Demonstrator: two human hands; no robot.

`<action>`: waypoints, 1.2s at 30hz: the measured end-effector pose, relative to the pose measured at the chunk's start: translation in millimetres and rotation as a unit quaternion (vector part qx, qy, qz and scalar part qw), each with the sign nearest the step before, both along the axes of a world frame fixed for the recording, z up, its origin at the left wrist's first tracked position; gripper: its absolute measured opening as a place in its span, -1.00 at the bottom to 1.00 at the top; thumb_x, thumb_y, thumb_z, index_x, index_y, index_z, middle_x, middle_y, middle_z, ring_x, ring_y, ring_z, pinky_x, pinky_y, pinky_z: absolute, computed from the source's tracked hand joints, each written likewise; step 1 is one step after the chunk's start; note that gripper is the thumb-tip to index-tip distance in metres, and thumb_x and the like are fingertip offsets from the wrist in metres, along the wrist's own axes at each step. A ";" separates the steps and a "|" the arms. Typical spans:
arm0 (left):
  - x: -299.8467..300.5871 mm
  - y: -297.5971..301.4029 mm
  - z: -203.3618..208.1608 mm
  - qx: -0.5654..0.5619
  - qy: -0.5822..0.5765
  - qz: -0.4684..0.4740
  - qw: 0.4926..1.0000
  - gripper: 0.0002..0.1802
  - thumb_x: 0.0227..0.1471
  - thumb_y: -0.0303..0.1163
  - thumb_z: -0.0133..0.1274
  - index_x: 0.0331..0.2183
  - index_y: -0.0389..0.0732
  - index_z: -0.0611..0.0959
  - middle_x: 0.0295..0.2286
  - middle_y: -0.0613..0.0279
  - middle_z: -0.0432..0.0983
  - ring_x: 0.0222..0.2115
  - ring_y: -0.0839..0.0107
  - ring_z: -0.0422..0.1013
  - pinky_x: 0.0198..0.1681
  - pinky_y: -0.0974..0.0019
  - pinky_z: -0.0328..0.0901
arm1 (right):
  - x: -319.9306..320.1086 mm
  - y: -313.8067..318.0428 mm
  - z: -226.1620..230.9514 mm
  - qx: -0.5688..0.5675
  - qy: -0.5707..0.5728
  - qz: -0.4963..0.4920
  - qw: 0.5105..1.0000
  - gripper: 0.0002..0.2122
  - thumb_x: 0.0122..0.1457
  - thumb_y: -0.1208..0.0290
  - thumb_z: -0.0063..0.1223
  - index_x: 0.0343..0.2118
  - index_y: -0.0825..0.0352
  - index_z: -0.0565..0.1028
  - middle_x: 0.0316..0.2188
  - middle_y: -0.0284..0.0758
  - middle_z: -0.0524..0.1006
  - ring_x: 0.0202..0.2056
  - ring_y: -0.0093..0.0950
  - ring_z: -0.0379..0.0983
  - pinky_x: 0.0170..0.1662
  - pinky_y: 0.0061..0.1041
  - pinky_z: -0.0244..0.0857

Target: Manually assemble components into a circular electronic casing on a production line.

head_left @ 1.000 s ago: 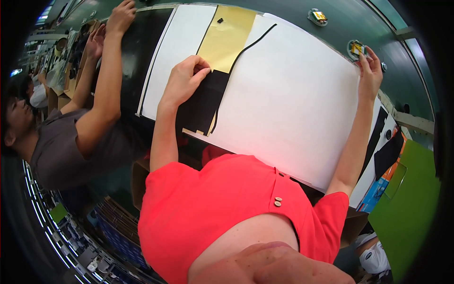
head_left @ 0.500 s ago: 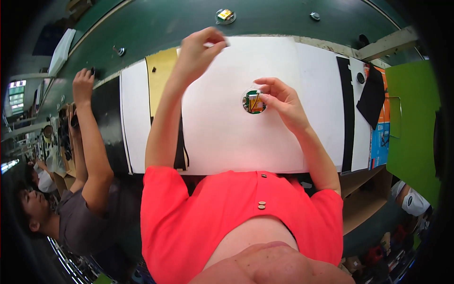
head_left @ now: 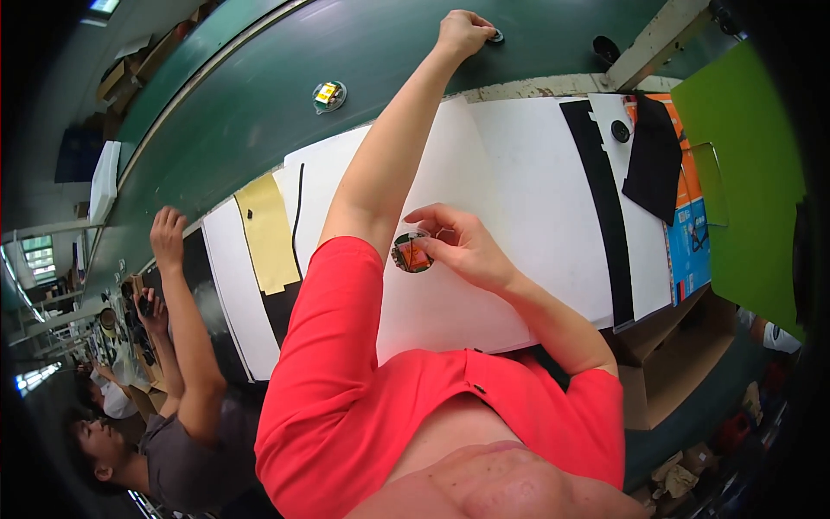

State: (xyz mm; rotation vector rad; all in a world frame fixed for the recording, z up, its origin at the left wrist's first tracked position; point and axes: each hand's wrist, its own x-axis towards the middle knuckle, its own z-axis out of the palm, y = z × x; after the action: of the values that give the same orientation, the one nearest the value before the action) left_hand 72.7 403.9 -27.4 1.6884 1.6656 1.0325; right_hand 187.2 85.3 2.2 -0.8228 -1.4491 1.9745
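My left hand (head_left: 465, 35) is stretched far out over the green work surface. Its fingertips are pinched on a small round grey metallic part (head_left: 496, 36). Close to my body, my right hand (head_left: 467, 246) holds a round circuit board (head_left: 412, 252) in a clear round housing by its edge, between thumb and fingers. An orange-yellow block and thin wires show on that board. Beneath it lies a large white sheet (head_left: 536, 164). Another round board with a yellow block (head_left: 329, 97) rests on the green surface, left of my left forearm.
A yellow sheet (head_left: 270, 251) with a small dark piece lies to the left. On the right are black strips, a small black disc (head_left: 620, 131), a green panel (head_left: 743, 173) and a metal post (head_left: 653, 43). A co-worker's raised hand (head_left: 168, 229) is at the left.
My left hand has reached farther out and to the right, onto the small metallic part. The view has turned; my right hand still holds the circuit board.
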 end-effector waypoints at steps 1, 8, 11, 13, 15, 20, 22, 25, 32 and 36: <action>2.6 4.4 -2.0 -0.020 -0.019 0.006 1.000 -0.75 -0.04 -0.26 0.34 -0.31 -0.19 0.81 -0.45 0.22 0.69 -0.45 0.50 0.54 -0.28 0.39 0.44 | 0.9 0.4 -2.2 0.005 -0.006 -0.014 1.000 -0.72 0.23 0.51 0.07 0.00 0.42 0.50 -0.31 -0.27 0.59 -0.31 -0.56 0.53 -0.18 -0.55 0.41; -9.2 29.9 -22.3 -0.102 -0.092 -0.014 0.990 -0.82 -0.05 -0.41 0.23 -0.37 -0.31 0.76 -0.46 0.01 0.65 -0.40 0.31 0.57 -0.27 0.25 0.44 | 4.0 2.6 2.8 -0.011 -0.018 0.011 1.000 -0.73 0.28 0.56 0.02 0.03 0.45 0.47 -0.21 -0.28 0.58 -0.18 -0.55 0.57 -0.05 -0.54 0.43; -19.6 27.6 -27.2 -0.060 -0.037 -0.019 0.997 -0.80 0.00 -0.34 0.24 -0.33 -0.25 0.78 -0.45 0.13 0.66 -0.43 0.41 0.55 -0.31 0.33 0.44 | 3.5 1.3 2.9 -0.010 -0.013 0.012 1.000 -0.73 0.28 0.56 0.03 0.03 0.45 0.47 -0.23 -0.29 0.57 -0.19 -0.55 0.57 -0.06 -0.54 0.44; -28.3 28.5 -34.0 -0.025 0.011 -0.022 0.999 -0.76 0.08 -0.25 0.25 -0.27 -0.21 0.79 -0.43 0.26 0.67 -0.47 0.54 0.53 -0.36 0.42 0.43 | 1.0 0.1 4.5 -0.011 -0.021 0.017 1.000 -0.72 0.28 0.57 0.03 0.04 0.45 0.47 -0.27 -0.33 0.55 -0.21 -0.58 0.55 -0.08 -0.57 0.43; -17.7 18.0 -30.1 0.076 0.074 0.007 0.994 -0.81 -0.07 -0.42 0.23 -0.36 -0.31 0.74 -0.47 -0.05 0.65 -0.39 0.16 0.58 -0.26 0.19 0.45 | 3.0 1.3 1.3 -0.011 -0.016 0.008 1.000 -0.72 0.28 0.58 0.03 0.05 0.45 0.47 -0.29 -0.36 0.54 -0.23 -0.60 0.53 -0.10 -0.59 0.42; -31.7 -3.5 -13.3 0.111 0.036 0.029 0.993 -0.77 -0.01 -0.37 0.20 -0.34 -0.35 0.66 -0.46 -0.09 0.63 -0.37 0.03 0.57 -0.24 0.13 0.44 | 11.7 10.4 8.1 -0.042 0.040 -0.023 0.998 -0.69 0.27 0.61 0.03 0.08 0.43 0.47 -0.30 -0.42 0.49 -0.26 -0.66 0.46 -0.13 -0.64 0.39; -27.2 -38.2 23.4 0.047 0.050 -0.020 0.997 -0.73 0.04 -0.32 0.17 -0.30 -0.35 0.66 -0.44 -0.08 0.63 -0.38 0.11 0.58 -0.24 0.13 0.44 | 18.1 18.1 11.6 0.016 0.050 -0.117 0.992 -0.71 0.26 0.59 0.07 0.04 0.43 0.48 -0.36 -0.42 0.49 -0.28 -0.67 0.45 -0.17 -0.62 0.42; -49.9 -141.1 71.5 0.042 0.060 -0.066 0.995 -0.73 0.07 -0.27 0.18 -0.30 -0.29 0.73 -0.47 0.06 0.65 -0.45 0.31 0.58 -0.30 0.24 0.46 | 19.6 21.9 19.6 0.032 0.060 -0.141 0.988 -0.70 0.26 0.59 0.08 0.06 0.42 0.47 -0.33 -0.42 0.49 -0.26 -0.66 0.46 -0.16 -0.62 0.43; -80.8 -331.3 91.2 -0.252 -0.209 -0.126 0.937 -0.59 0.35 -0.23 -0.08 0.06 -0.30 0.53 -0.21 0.12 0.58 -0.25 0.45 0.54 -0.19 0.36 0.50 | 12.6 15.3 11.9 0.049 0.063 -0.144 0.986 -0.78 0.29 0.59 0.04 -0.02 0.40 0.45 -0.28 -0.34 0.53 -0.23 -0.61 0.49 -0.16 -0.60 0.45; -61.2 -377.4 77.8 -0.138 -0.357 -0.056 0.922 -0.47 0.27 -0.39 0.05 0.22 -0.29 0.36 -0.13 0.08 0.55 -0.16 0.41 0.53 -0.15 0.34 0.50 | 0.8 3.6 11.3 0.063 0.048 -0.157 0.984 -0.86 0.32 0.54 0.04 -0.09 0.38 0.44 -0.27 -0.33 0.53 -0.22 -0.61 0.49 -0.15 -0.60 0.44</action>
State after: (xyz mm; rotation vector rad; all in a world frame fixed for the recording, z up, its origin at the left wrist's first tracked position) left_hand 11.6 26.5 50.4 1.0254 1.1478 1.1152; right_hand 188.0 88.9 13.5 -0.8319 -1.2863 1.6480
